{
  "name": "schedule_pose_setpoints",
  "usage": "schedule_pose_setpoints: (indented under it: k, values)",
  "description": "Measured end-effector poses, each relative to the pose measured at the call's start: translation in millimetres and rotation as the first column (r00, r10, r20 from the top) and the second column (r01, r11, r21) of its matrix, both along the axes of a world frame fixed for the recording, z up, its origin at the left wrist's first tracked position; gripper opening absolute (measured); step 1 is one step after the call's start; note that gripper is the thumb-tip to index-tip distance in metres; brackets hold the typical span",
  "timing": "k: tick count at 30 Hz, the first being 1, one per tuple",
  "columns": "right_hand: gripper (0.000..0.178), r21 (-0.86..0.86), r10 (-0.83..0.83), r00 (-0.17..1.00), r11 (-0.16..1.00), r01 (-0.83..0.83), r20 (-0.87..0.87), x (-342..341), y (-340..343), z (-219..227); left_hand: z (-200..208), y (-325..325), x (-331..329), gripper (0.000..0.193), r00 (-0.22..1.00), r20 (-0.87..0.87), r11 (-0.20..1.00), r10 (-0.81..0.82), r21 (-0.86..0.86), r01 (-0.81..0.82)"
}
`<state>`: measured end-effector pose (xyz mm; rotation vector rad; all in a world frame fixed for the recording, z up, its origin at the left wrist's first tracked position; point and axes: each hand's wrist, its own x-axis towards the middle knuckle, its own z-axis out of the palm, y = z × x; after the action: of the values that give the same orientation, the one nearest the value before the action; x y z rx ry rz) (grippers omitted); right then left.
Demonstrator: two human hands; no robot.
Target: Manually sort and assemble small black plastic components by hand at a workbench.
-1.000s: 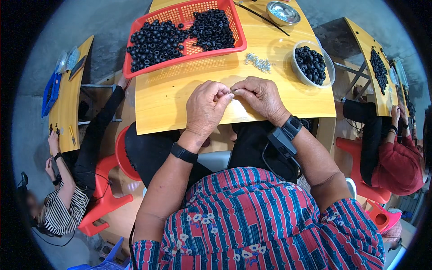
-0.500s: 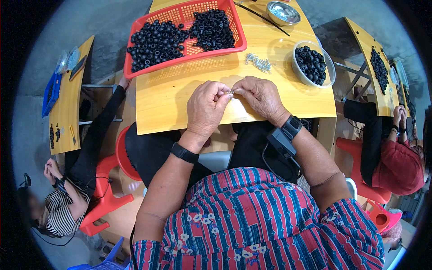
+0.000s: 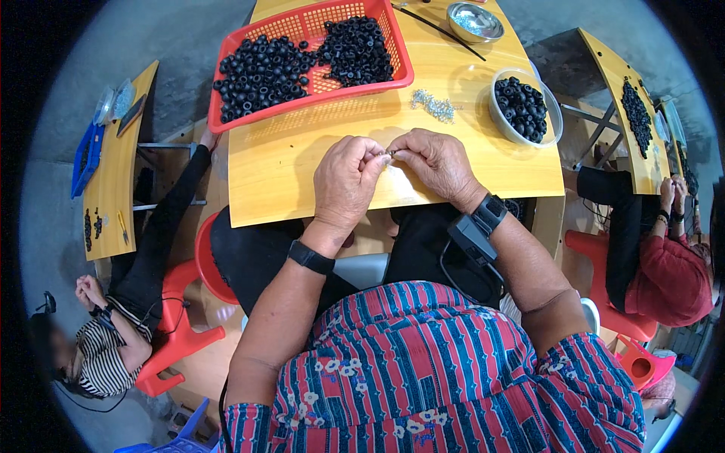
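My left hand and my right hand meet above the near part of the yellow table. Thumb and forefinger of each are pinched together, fingertips almost touching. Between them sits a tiny dark piece, too small to name. Just beyond my hands lies a small heap of shiny, clear-silvery bits. To the right of it stands a clear round plastic tub full of black, rounded rubber-like parts.
A red plastic basket with black ring-shaped parts stands at the far left. A dark thin rod and a metal bowl lie at the back. Co-workers sit at side tables on both sides, on red stools.
My hands stay nearly in place, with only a slight shift at the fingertips. The left co-worker's hands have moved a little.
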<state>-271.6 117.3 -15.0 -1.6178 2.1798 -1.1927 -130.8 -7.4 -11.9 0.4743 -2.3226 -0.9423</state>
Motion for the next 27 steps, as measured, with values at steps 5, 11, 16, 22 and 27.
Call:
schedule_pose_setpoints:
  k: [5,11,16,22,27]
  values:
    - [0.011,-0.002,-0.004,0.999,1.0,0.004,-0.041,0.5,-0.7,0.9,-2.1,-0.3,0.8,0.011,1.0,-0.015,1.0,-0.002,0.017,0.002]
    - [0.012,0.008,-0.006,0.998,1.0,0.006,-0.067,0.0,0.5,1.1,1.4,2.2,0.2,0.012,1.0,0.021,0.997,0.0,0.082,-0.002]
    - [0.017,0.049,-0.026,0.999,0.999,0.025,0.028,1.7,0.5,3.7,0.6,2.0,0.6,0.011,1.0,0.028,0.998,0.012,0.054,-0.014]
    - [0.015,0.037,-0.039,0.995,0.999,0.035,0.094,1.9,1.5,1.8,-0.8,0.8,0.1,0.011,1.0,0.001,1.0,0.007,-0.003,-0.007]
    - [0.015,0.038,-0.03,0.996,0.999,0.027,0.089,1.8,1.3,1.0,-0.6,0.3,-0.3,0.011,1.0,0.015,1.0,0.003,-0.007,-0.003]
